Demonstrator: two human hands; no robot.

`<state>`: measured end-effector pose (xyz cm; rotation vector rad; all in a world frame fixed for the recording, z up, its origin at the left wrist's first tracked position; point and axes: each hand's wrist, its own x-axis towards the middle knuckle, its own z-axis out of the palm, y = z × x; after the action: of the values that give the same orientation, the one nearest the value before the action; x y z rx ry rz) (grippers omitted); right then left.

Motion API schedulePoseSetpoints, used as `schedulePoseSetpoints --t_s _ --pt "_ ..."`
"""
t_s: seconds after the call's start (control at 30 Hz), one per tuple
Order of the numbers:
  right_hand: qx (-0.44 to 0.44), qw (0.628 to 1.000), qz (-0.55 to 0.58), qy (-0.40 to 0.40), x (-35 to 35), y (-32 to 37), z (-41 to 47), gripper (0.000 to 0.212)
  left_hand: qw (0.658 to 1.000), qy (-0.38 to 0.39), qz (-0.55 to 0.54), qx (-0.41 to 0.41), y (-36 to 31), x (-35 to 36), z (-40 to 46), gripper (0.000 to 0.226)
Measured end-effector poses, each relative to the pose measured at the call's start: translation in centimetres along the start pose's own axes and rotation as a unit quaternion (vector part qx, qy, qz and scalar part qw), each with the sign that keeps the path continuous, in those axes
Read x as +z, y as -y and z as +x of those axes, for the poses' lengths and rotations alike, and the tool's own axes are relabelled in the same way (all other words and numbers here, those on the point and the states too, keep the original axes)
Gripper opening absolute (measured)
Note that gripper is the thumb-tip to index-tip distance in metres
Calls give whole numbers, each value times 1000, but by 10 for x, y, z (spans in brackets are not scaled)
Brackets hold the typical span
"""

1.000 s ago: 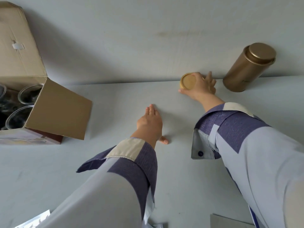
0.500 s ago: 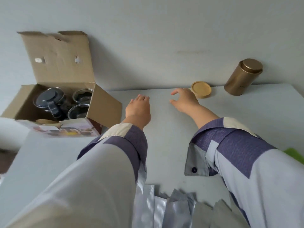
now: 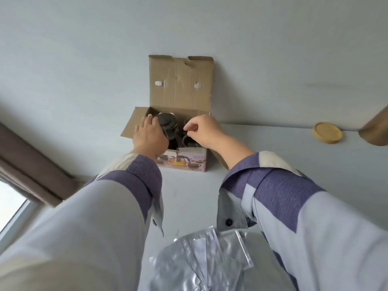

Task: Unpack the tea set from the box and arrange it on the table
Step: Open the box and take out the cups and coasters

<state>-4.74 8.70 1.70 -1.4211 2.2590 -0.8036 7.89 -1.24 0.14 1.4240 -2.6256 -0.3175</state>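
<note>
An open cardboard box (image 3: 180,89) stands at the table's back edge against the wall, its lid flap upright. Inside it are a glass teapot (image 3: 168,122) with a dark lid and a glass cup (image 3: 189,142) to the right of it. My left hand (image 3: 148,135) reaches into the box and lies against the teapot's left side with its fingers spread. My right hand (image 3: 204,131) hovers over the right half of the box, fingers curled, with nothing visible in them. A round wooden coaster (image 3: 327,132) lies on the table at the far right.
A gold tin (image 3: 375,131) stands at the right edge of view, beside the coaster. Crumpled clear plastic bags (image 3: 201,259) lie on the grey table (image 3: 273,143) close to me. A brown curtain (image 3: 31,164) and a window are at the left.
My right hand left the coaster by the tin and both hands moved left to the box. My view turned left, so the box is now in the centre.
</note>
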Motion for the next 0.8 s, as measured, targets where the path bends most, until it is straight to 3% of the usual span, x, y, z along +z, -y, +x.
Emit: schedulePoseSetpoints --t_s 0.17,0.43,0.67,0.8 --pt "-29 1000 7 8 43 35 12 25 992 68 -78 -68 47 -1 -1 56" --pt "-40 990 -103 85 77 55 45 26 970 70 -222 -74 63 6 -3 61" --pt "-43 973 -151 167 72 67 62 24 961 67 -262 -63 64 8 -1 48" --pt "-41 964 -176 194 80 67 66 26 959 78 -265 -59 65 9 0 53"
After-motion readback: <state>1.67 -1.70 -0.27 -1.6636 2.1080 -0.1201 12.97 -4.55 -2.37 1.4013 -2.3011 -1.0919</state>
